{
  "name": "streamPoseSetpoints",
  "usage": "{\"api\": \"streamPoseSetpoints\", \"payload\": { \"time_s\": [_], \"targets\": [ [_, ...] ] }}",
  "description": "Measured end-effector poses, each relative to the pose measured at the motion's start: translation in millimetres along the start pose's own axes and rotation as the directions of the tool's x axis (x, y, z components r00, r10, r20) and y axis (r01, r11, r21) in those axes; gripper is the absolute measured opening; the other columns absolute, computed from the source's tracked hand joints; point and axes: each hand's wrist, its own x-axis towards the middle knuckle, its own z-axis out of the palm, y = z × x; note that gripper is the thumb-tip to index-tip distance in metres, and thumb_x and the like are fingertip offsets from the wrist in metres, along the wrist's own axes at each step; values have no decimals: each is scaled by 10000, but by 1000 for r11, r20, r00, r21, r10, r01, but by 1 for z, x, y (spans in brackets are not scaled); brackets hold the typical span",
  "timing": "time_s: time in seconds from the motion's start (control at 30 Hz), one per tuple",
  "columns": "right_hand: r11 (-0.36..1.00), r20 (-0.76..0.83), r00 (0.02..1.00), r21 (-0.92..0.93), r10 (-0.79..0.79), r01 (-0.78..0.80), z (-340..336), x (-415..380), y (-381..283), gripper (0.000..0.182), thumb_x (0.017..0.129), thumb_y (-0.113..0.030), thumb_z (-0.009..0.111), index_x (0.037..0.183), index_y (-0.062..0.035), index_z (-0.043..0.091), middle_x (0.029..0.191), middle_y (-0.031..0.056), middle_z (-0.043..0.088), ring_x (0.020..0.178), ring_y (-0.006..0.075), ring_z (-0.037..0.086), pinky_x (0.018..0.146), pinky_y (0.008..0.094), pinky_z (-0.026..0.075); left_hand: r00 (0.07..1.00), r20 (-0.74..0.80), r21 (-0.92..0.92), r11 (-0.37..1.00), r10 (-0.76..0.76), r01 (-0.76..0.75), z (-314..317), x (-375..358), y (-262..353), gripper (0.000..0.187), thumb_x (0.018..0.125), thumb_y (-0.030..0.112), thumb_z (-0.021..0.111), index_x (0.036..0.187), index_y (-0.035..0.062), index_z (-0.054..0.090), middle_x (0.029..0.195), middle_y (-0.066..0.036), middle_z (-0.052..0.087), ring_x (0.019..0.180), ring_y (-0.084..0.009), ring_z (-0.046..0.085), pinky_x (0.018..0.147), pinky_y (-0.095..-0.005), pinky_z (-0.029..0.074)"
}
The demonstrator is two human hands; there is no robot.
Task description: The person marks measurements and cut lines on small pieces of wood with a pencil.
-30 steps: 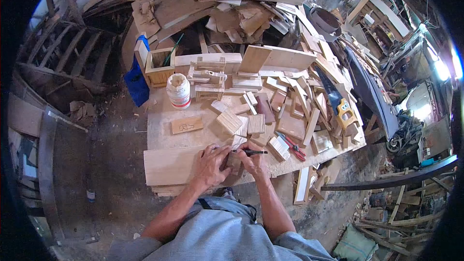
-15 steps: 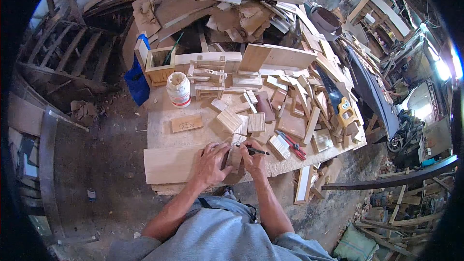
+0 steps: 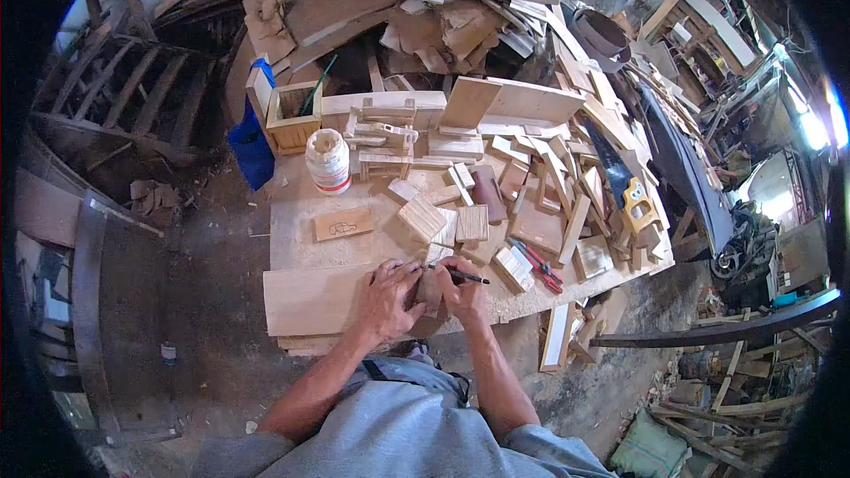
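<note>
My right hand (image 3: 463, 294) grips a black pen (image 3: 469, 277), its tip down by a small wood block (image 3: 429, 294) near the table's front edge. Against the block's left side, my left hand (image 3: 390, 299) holds it with bent fingers and thumb. That hand partly covers the block and rests over the right end of a wide pale board (image 3: 314, 299). Beyond the board lies a small wood piece (image 3: 343, 225) with a car outline drawn on it. Several cut blocks, among them a striped one (image 3: 422, 219), sit just past my hands.
A white jar (image 3: 328, 162) stands near a wooden box (image 3: 293, 119). To the right are red-handled pliers (image 3: 543, 273), a yellow-handled handsaw (image 3: 636, 205) and heaped offcuts. A wooden toy-like assembly (image 3: 382, 134) stands at the back. A dark beam (image 3: 717, 333) juts in from the right.
The pen and right hand have shifted very slightly to the left. My left hand stays at the block, and the objects on the table look unmoved.
</note>
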Motion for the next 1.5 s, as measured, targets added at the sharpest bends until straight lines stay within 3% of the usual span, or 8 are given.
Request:
{"api": "streamPoseSetpoints", "payload": {
  "time_s": [0.3, 0.4, 0.6, 0.7, 1.0, 1.3, 1.4, 1.5],
  "targets": [
    [997, 75, 997, 71, 10, -16, -7, 0, -2, 170, 946, -161, 715, 990, 3, 717, 773, 16, 654, 710, 93, 566, 637, 286, 473, 1000, -6, 8, 1000, 11, -11, 7, 0, -6, 715, 801, 352, 816, 1430, 73, 622, 1543, -50, 557, 1443, -308, 438, 1174, -512, 360],
    [998, -57, 996, -9, -64, 64, 1, 0, 6, 151, 953, -140, 683, 995, 0, 719, 780, 76, 676, 717, 143, 608, 650, 339, 496, 1000, -15, 10, 1000, 11, -11, 7, -1, -5, 718, 796, 379, 826, 1425, 92, 630, 1539, -45, 561, 1439, -311, 444, 1173, -513, 359],
    [996, -140, 989, 65, -46, 56, 5, 0, 12, 157, 966, -136, 681, 975, 18, 706, 789, 110, 676, 716, 161, 610, 663, 341, 506, 1000, -28, 60, 998, 14, -12, 5, 0, -2, 725, 797, 423, 839, 1419, 114, 635, 1534, -27, 569, 1426, -309, 460, 1155, -496, 383],
    [992, -190, 976, 49, -104, 115, 7, 2, 23, 148, 971, -123, 678, 975, 22, 704, 810, 89, 676, 733, 141, 602, 671, 328, 504, 999, -41, 42, 999, 12, -11, 9, 1, -3, 722, 807, 447, 831, 1417, 113, 638, 1528, -22, 577, 1419, -301, 469, 1143, -498, 392],
    [992, -174, 985, 125, -7, 30, 6, 0, 17, 142, 1008, -118, 671, 1040, 17, 699, 898, 94, 697, 805, 136, 617, 722, 312, 513, 998, -52, 29, 999, 44, -42, 11, 2, -7, 770, 817, 532, 805, 1418, 82, 637, 1506, -47, 606, 1416, -324, 471, 1135, -514, 393],
    [999, -210, 977, 17, -44, 49, 3, 4, -3, 159, 1011, -121, 677, 1059, 27, 714, 908, 100, 712, 834, 166, 649, 769, 322, 532, 999, -41, 22, 999, 28, -27, 10, 1, -5, 765, 821, 532, 812, 1402, 62, 647, 1506, -63, 602, 1404, -341, 471, 1137, -528, 391],
    [996, -197, 979, 60, -51, 64, 6, 11, 18, 159, 1010, -127, 686, 1043, 25, 721, 862, 66, 693, 796, 147, 626, 728, 304, 514, 999, -32, 4, 1000, 11, -10, 6, 0, -2, 750, 819, 511, 820, 1392, 56, 653, 1506, -59, 600, 1399, -343, 474, 1135, -532, 392],
    [967, -207, 974, 254, 89, -35, 9, 10, 23, 149, 1017, -133, 686, 1027, 13, 712, 823, 15, 660, 732, 101, 586, 647, 265, 467, 999, -34, -22, 1000, 21, -21, 6, 0, -3, 742, 821, 496, 818, 1393, 53, 652, 1504, -65, 601, 1389, -349, 482, 1133, -529, 393]
  ]
}}
